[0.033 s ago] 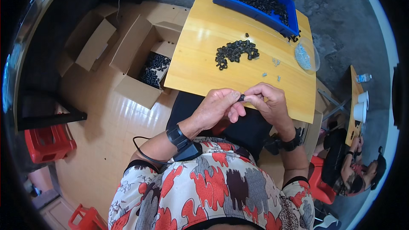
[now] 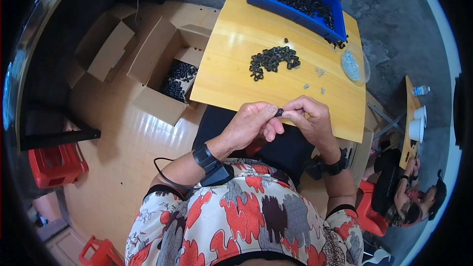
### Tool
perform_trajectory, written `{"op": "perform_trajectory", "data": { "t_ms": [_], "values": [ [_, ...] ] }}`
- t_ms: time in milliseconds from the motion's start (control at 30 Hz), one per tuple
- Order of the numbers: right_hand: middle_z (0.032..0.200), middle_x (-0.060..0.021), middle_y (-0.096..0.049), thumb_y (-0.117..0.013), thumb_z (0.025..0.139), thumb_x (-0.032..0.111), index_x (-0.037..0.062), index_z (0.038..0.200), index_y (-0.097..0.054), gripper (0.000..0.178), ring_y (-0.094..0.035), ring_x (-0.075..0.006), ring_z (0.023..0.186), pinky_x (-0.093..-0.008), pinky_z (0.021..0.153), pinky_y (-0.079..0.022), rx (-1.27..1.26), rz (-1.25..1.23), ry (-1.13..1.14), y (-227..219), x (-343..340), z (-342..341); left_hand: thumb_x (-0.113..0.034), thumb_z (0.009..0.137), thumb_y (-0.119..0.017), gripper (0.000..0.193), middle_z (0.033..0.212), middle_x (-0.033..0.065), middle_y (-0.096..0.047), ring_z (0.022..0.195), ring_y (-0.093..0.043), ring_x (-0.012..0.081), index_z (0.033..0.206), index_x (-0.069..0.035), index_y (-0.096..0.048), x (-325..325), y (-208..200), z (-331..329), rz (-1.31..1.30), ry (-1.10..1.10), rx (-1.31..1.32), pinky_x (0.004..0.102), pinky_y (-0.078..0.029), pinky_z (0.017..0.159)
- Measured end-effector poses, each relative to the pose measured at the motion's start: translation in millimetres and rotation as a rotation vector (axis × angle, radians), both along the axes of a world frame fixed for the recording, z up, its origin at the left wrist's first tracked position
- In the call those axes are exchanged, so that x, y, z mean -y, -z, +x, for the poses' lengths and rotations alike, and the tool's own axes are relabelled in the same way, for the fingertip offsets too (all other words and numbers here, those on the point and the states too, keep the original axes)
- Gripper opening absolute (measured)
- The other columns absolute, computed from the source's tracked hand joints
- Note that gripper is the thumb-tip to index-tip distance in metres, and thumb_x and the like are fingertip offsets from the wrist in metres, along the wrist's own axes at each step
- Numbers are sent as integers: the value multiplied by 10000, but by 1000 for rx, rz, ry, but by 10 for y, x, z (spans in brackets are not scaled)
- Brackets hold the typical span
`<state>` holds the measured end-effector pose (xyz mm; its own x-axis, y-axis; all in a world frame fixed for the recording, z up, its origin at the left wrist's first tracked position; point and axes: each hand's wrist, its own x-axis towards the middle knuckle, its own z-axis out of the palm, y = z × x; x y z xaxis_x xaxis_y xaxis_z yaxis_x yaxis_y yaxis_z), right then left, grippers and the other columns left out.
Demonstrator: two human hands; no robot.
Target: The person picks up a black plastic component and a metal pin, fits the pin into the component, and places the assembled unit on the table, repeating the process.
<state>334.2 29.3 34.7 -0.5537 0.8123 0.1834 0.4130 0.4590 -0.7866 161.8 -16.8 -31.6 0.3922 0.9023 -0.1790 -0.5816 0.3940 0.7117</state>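
Observation:
Just past the near edge of the wooden table (image 2: 231,64), a small black plastic part (image 2: 279,112) is pinched between my two hands. My left hand (image 2: 256,122) grips its left end with thumb and forefinger, the other fingers curled below. On the opposite end, my right hand (image 2: 308,117) closes thumb and forefinger against it. Beyond my hands lies a loose pile of black plastic parts (image 2: 272,61). Small silvery screw-like pieces (image 2: 320,72) lie in little groups to the right of the pile. How the held part is shaped inside my fingers is hidden.
A blue tray (image 2: 295,16) full of black parts stands at the far end, beside a clear bag or dish of small pale-blue pieces (image 2: 351,66). Left of the table, an open cardboard box (image 2: 160,106) holds black parts. Another person (image 2: 409,202) sits at the right; red stools (image 2: 56,165) stand left.

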Motion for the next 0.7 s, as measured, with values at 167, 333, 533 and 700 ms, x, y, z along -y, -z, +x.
{"op": "perform_trajectory", "data": {
  "t_ms": [167,333,533,700],
  "values": [
    [714,-27,-619,-731,753,62,6,849,-630,150,-572,-61,606,-199,544,-463,-125,-117,98,176,59,5,-290,977,-436,332,734,101,-649,519,-574,114,945,-2,-597,-21,35,-8,-19,-19,35,193,-470,497],
    [697,-9,-600,-726,761,67,23,886,-622,168,-512,-48,561,-196,521,-431,-100,29,80,256,60,28,-297,976,-439,335,730,97,-646,518,-572,115,944,-3,-597,-18,32,-9,-22,-19,43,194,-470,496],
    [719,-20,-619,-694,781,58,25,955,-630,188,-545,-51,580,-198,527,-452,-77,-147,109,262,97,37,-312,972,-446,341,756,83,-648,555,-555,96,929,-11,-600,-16,55,1,13,3,15,197,-468,538],
    [798,-53,-662,-665,797,50,17,999,-623,208,-633,-78,684,-217,607,-515,-38,-199,50,242,107,32,-226,949,-507,249,812,45,-648,603,-552,69,979,-8,-623,-22,71,-46,37,9,-107,189,-465,551]
  ]
}}
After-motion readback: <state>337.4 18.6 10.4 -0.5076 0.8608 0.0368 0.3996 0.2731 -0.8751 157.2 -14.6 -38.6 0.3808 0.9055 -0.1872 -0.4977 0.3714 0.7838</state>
